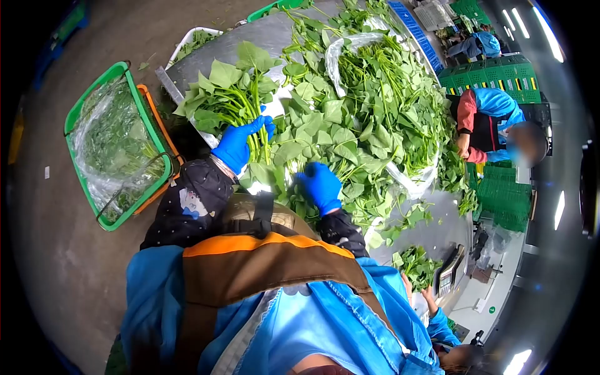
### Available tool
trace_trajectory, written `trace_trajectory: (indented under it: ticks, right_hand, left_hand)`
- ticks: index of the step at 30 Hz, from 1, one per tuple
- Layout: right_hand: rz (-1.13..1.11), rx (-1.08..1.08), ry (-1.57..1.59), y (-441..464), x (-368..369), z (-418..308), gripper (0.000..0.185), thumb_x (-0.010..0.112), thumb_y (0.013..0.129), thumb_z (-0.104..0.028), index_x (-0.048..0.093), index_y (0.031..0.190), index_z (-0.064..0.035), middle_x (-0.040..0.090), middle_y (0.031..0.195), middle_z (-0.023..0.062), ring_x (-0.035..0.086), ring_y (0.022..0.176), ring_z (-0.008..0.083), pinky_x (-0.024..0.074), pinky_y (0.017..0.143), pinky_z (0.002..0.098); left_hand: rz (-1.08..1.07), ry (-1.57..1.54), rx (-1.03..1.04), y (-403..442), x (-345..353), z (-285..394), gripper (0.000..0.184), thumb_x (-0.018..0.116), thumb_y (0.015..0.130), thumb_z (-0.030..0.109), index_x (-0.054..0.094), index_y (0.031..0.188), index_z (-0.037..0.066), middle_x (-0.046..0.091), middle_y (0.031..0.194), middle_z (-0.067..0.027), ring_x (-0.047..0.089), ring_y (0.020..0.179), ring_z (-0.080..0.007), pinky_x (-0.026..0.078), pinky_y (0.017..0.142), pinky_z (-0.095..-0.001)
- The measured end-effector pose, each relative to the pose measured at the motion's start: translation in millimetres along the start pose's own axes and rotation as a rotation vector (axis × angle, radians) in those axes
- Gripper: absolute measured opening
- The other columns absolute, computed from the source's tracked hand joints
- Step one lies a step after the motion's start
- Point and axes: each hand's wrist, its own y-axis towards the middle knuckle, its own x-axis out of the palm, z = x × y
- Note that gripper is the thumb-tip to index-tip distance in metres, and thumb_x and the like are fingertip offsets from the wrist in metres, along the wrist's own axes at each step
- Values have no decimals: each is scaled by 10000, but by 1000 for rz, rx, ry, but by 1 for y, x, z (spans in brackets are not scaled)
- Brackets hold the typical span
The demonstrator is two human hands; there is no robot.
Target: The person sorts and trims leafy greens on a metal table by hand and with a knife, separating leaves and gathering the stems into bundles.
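Note:
My left hand (236, 145), in a blue glove, is closed around the stems of a bunch of leafy greens (228, 94). Its broad leaves fan out toward the table's left edge. Also blue-gloved, my right hand (321, 187) is curled at the near side of a large heap of leafy greens (375, 106). Its fingertips are hidden among the leaves, so what they grip does not show. Clear plastic (334, 65) lies within the heap. Both hands are over the near edge of the metal table (275, 28).
On the floor at left stands a green crate (117, 215), lined with plastic and filled with greens, beside an orange crate (150, 106). Across the table a co-worker (494, 119) handles greens. Another person's hands (428, 300) hold greens near a scale (449, 278) at lower right.

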Motion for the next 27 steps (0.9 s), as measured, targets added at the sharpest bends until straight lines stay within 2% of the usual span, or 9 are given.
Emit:
trace_trajectory:
  ticks: [3,4,6,7,12,14,16,20,27]
  right_hand:
    - [8,11,339,7,0,24,265,644,748,-272,644,916,-68,639,765,121,606,645,214,461,594,298]
    - [-88,126,837,10,-27,24,234,623,770,-173,631,962,-38,636,769,69,578,630,140,446,586,260]
    - [-10,214,1189,15,-71,23,220,607,779,-111,617,969,-2,622,787,30,536,617,86,431,584,222]
    - [-118,232,1162,19,-69,27,212,607,781,-116,619,956,3,618,779,25,528,618,82,425,588,217]
    - [-136,108,1751,13,-72,33,341,587,792,-141,504,1091,1,505,747,-1,465,612,96,387,577,210]
    - [-364,276,1797,6,-51,26,406,592,789,-141,455,1144,-1,491,782,-4,443,609,89,369,584,199]
    - [-387,69,2063,5,-61,20,449,580,789,-116,408,1189,-7,460,754,-4,415,599,101,355,563,217]
    - [-429,110,1321,8,-57,5,347,619,773,-151,536,1070,8,592,832,42,541,693,126,433,650,246]
    - [-304,80,1197,7,-50,-13,231,672,723,-34,596,939,-5,611,830,15,550,742,89,441,673,221]
  left_hand:
    - [60,32,-32,-8,7,8,306,595,811,97,526,1089,-13,615,916,-92,597,790,-184,490,739,-298]
    - [51,29,-24,-10,7,9,297,595,808,92,532,1079,-14,617,917,-95,598,795,-188,490,740,-297]
    - [18,30,-15,-11,9,10,280,595,802,82,545,1059,-16,619,919,-100,602,805,-196,489,742,-295]
    - [-8,4,-34,-9,9,7,359,573,820,103,482,1148,-10,584,1051,-106,587,885,-204,482,783,-309]
    - [-48,-12,-107,-9,17,-1,334,569,827,121,506,1142,28,599,995,-62,585,848,-175,479,754,-302]
    - [11,15,-47,-10,21,-4,338,590,813,99,508,1130,17,608,984,-81,594,843,-194,476,736,-305]
    - [0,36,-24,-11,22,-3,331,575,823,136,518,1131,30,604,980,-51,580,835,-162,469,731,-290]
    - [43,40,32,-15,28,1,304,596,806,118,541,1089,23,613,959,-62,580,816,-164,477,704,-294]
    - [53,412,17,-19,32,-16,293,696,736,134,601,989,21,624,892,-44,577,749,-125,458,699,-259]
